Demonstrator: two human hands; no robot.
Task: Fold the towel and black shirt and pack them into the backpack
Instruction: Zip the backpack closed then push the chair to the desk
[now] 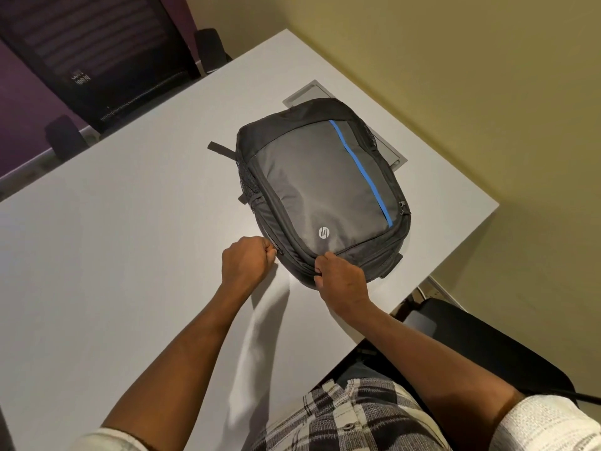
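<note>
From the head view, a backpack lies flat on a white table, front panel up, its top end toward the person and its base toward the far edge. The panel is grey, framed in black, with a bright blue stripe running along one side. Black mesh pockets sit on both flanks, and a black strap end sticks out on the left. Near the top end a small round white logo reads "hp", seen turned around from here. The bag partly covers a grey hatch set into the table. The left hand is curled into a fist at the bag's near left corner, fingertips pinched at the zip line; what it pinches is too small to make out. The right hand grips the bag's near edge, thumb and fingers clamped on the black fabric. Behind the table stands a dark chair with a small label that is too blurred to read. The person wears a checked shirt.
</note>
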